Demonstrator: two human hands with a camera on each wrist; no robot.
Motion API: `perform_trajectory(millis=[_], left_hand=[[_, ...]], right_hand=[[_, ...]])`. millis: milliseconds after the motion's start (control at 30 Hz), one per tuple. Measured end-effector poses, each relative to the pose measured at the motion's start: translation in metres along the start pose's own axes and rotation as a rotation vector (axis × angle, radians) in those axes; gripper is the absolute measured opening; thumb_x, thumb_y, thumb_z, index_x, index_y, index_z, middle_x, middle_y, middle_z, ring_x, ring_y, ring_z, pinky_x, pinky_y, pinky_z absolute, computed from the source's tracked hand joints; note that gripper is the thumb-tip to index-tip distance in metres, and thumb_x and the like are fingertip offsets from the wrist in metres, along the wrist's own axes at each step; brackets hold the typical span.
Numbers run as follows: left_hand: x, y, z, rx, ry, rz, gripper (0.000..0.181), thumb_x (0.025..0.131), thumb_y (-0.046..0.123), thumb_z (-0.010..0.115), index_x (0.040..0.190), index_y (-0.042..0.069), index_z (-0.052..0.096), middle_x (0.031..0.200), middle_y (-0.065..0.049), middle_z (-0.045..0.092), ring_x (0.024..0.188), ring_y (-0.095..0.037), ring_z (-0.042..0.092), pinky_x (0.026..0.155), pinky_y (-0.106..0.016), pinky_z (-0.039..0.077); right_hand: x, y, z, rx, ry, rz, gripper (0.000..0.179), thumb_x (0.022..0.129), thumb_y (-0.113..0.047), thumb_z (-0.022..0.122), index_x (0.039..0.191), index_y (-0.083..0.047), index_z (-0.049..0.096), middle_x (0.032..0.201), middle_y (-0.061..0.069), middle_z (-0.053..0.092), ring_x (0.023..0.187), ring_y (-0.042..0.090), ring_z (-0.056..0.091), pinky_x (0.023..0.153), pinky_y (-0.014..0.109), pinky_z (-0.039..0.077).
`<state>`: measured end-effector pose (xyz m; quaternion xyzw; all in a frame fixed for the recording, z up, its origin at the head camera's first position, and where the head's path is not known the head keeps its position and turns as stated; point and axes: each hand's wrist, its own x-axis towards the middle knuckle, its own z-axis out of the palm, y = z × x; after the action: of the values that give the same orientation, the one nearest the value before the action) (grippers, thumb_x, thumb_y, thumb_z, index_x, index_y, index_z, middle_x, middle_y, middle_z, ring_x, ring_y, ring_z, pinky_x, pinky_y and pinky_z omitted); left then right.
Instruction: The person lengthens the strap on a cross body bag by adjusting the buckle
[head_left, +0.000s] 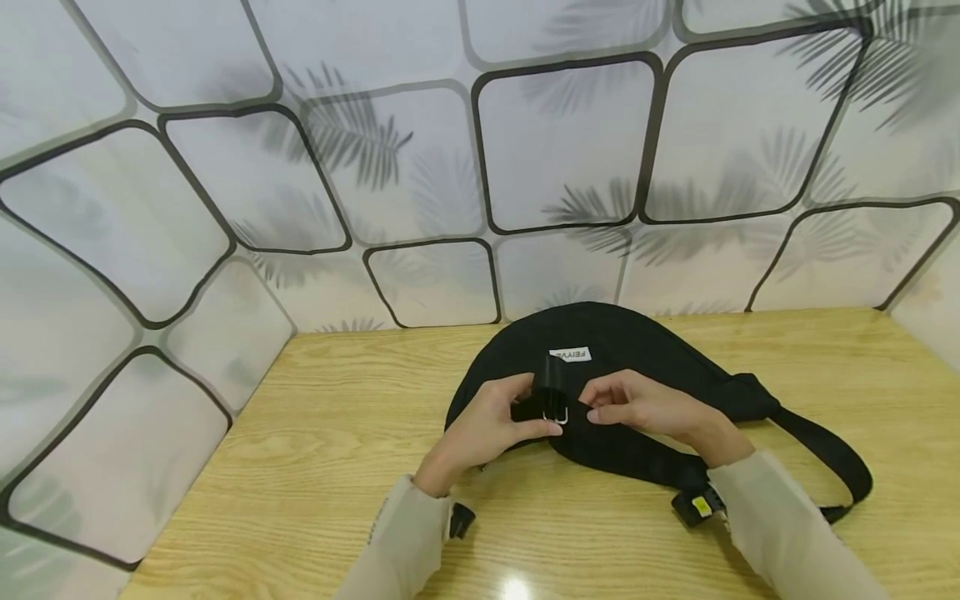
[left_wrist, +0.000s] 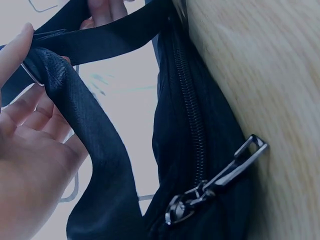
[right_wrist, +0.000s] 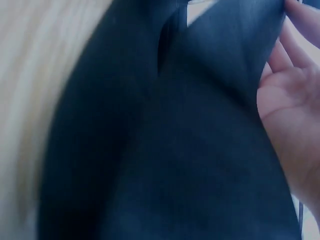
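A black crescent-shaped bag (head_left: 630, 342) lies on the table, its white label (head_left: 572, 354) facing up. Over its front edge my left hand (head_left: 480, 425) grips the black strap (head_left: 553, 379) beside a metal slider buckle (head_left: 562, 417). To the right, my right hand (head_left: 637, 408) pinches another part of the strap between thumb and fingers; the right wrist view shows dark fabric (right_wrist: 200, 140) hiding much of that hand's work. In the left wrist view, the strap loops past the bag's zipper (left_wrist: 190, 110) with its metal pull (left_wrist: 235, 170).
A black clip buckle with a yellow-green tag (head_left: 701, 506) lies by my right sleeve. Another black buckle part (head_left: 461, 521) sits beside my left sleeve. A strap loop (head_left: 840, 450) extends right on the wooden table (head_left: 322, 417). Patterned wall covering (head_left: 562, 150) stands behind.
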<state>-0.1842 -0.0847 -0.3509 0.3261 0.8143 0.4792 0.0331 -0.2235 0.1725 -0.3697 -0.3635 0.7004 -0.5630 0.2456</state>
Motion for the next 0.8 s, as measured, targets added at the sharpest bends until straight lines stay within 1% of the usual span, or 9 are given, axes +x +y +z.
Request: perform_trajectory(millis=[67, 133, 200, 300, 400, 500, 600, 667, 800], left_hand=[[0.000, 0.000, -0.001, -0.009, -0.001, -0.007, 0.032, 0.091, 0.011, 0.079, 0.119, 0.003, 0.066, 0.109, -0.004, 0.070, 0.096, -0.018, 0.066, 0.088, -0.051, 0.052], [0.000, 0.000, 0.000, -0.009, -0.001, -0.007, 0.031, 0.090, 0.011, 0.079, 0.118, 0.003, 0.066, 0.108, -0.004, 0.070, 0.095, -0.020, 0.065, 0.087, -0.050, 0.052], [0.000, 0.000, 0.000, -0.001, -0.001, -0.007, 0.029, 0.090, 0.011, 0.079, 0.115, 0.003, 0.067, 0.107, -0.004, 0.070, 0.094, -0.018, 0.065, 0.087, -0.048, 0.053], [0.000, -0.001, 0.003, -0.015, -0.009, -0.010, 0.028, 0.090, 0.009, 0.079, 0.115, 0.002, 0.068, 0.109, -0.005, 0.071, 0.098, -0.012, 0.065, 0.090, -0.042, 0.053], [0.000, -0.001, 0.005, -0.047, -0.021, -0.017, 0.033, 0.090, 0.007, 0.078, 0.120, 0.001, 0.067, 0.114, -0.007, 0.071, 0.105, -0.011, 0.065, 0.095, -0.040, 0.052], [0.000, -0.001, 0.005, -0.050, -0.031, -0.015, 0.041, 0.091, 0.006, 0.077, 0.129, -0.001, 0.064, 0.120, -0.009, 0.070, 0.111, -0.016, 0.065, 0.097, -0.035, 0.050], [0.000, -0.001, 0.002, -0.007, -0.037, -0.016, 0.044, 0.089, 0.006, 0.079, 0.130, -0.001, 0.063, 0.122, -0.010, 0.069, 0.116, -0.020, 0.064, 0.099, -0.031, 0.048], [0.000, -0.002, 0.001, 0.025, -0.042, -0.026, 0.042, 0.088, 0.007, 0.081, 0.127, 0.000, 0.065, 0.121, -0.010, 0.070, 0.118, -0.022, 0.063, 0.100, -0.033, 0.048], [0.000, -0.001, -0.001, 0.080, -0.042, -0.057, 0.035, 0.088, 0.011, 0.081, 0.120, 0.003, 0.069, 0.117, -0.007, 0.071, 0.117, -0.021, 0.064, 0.100, -0.035, 0.048]], right_hand=[[-0.001, 0.002, -0.003, -0.006, -0.017, -0.007, 0.015, 0.101, 0.004, 0.054, 0.105, 0.018, 0.059, 0.076, -0.007, 0.045, 0.069, 0.009, 0.040, 0.062, 0.029, 0.034], [0.000, 0.003, -0.002, -0.009, -0.009, -0.017, 0.014, 0.101, 0.004, 0.055, 0.104, 0.016, 0.060, 0.076, -0.007, 0.047, 0.070, 0.009, 0.043, 0.063, 0.027, 0.037], [0.001, 0.003, 0.000, -0.005, 0.012, -0.028, 0.012, 0.101, 0.004, 0.055, 0.102, 0.015, 0.061, 0.076, -0.006, 0.050, 0.071, 0.009, 0.046, 0.065, 0.025, 0.040], [0.003, 0.001, 0.006, 0.021, 0.049, -0.040, 0.012, 0.101, 0.002, 0.056, 0.101, 0.013, 0.061, 0.078, -0.002, 0.056, 0.072, 0.010, 0.051, 0.066, 0.024, 0.044], [0.007, -0.001, 0.014, 0.058, 0.077, -0.047, 0.012, 0.101, 0.003, 0.055, 0.098, 0.014, 0.059, 0.082, 0.002, 0.061, 0.076, 0.012, 0.055, 0.069, 0.025, 0.047], [0.009, -0.004, 0.017, 0.054, 0.106, -0.056, 0.012, 0.101, 0.004, 0.055, 0.098, 0.015, 0.058, 0.085, 0.004, 0.066, 0.079, 0.014, 0.058, 0.071, 0.026, 0.050], [0.009, -0.006, 0.017, 0.034, 0.140, -0.056, 0.013, 0.100, 0.003, 0.055, 0.101, 0.016, 0.059, 0.085, 0.002, 0.066, 0.080, 0.013, 0.058, 0.073, 0.026, 0.050], [0.008, -0.007, 0.017, 0.021, 0.161, -0.054, 0.014, 0.101, 0.003, 0.055, 0.103, 0.016, 0.060, 0.085, 0.000, 0.066, 0.081, 0.012, 0.056, 0.074, 0.025, 0.048], [0.007, -0.010, 0.017, 0.021, 0.185, -0.030, 0.014, 0.101, 0.000, 0.057, 0.105, 0.014, 0.059, 0.085, -0.001, 0.064, 0.079, 0.011, 0.054, 0.074, 0.025, 0.046]])
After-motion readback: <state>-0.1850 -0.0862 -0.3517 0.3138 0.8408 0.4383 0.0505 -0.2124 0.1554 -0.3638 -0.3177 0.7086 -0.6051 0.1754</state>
